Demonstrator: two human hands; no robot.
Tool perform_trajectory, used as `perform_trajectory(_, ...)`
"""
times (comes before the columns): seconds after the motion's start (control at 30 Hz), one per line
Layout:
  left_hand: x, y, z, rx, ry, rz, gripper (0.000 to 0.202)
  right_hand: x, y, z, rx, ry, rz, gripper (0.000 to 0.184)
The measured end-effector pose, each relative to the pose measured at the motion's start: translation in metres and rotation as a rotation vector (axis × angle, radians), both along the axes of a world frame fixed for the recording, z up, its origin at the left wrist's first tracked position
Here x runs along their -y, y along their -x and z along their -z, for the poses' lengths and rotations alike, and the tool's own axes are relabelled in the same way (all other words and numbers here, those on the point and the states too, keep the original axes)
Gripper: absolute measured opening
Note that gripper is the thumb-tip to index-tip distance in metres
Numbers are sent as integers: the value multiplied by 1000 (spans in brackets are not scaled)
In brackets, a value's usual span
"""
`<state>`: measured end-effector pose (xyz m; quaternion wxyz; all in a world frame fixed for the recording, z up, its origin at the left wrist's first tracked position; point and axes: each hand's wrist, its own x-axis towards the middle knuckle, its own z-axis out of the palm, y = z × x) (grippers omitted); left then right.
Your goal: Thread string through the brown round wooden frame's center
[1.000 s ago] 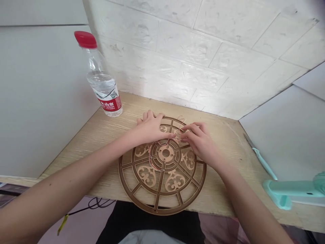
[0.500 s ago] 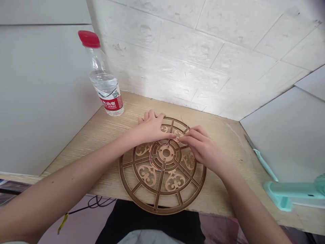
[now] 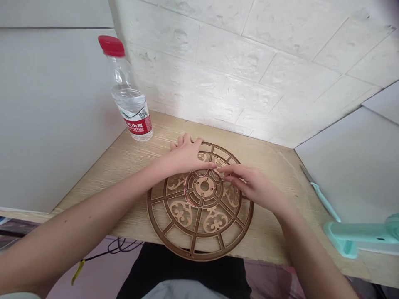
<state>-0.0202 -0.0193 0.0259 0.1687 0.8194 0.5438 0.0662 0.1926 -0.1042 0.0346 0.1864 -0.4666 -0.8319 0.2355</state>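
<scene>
This looks like a small desk nook in a home: a light wood-grain tabletop is boxed in by a white side panel and a white faux-brick wall. A water bottle stands near its back corner, a brown fretwork disc lies on top, and loose cables show below its front edge.

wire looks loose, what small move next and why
Probably draw the thin reddish wire snug with your right hand, keeping your left hand pressed on the brown fretwork disc: the wire sags in a loose loop beside the hub, and the right fingertips are at it.
</scene>
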Motion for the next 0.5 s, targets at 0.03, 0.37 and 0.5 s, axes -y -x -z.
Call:
perform_trajectory(0.03,0,0,0,1,-7,3,97,0,-1,0,5,11,-3,26)
perform_trajectory(0.37,2,-1,-3,-1,2,3,94,1,7,5,60,21,-20,15)
perform_trajectory(0.5,2,-1,-3,4,-10,3,93,1,8,8,38,16,-14,14)
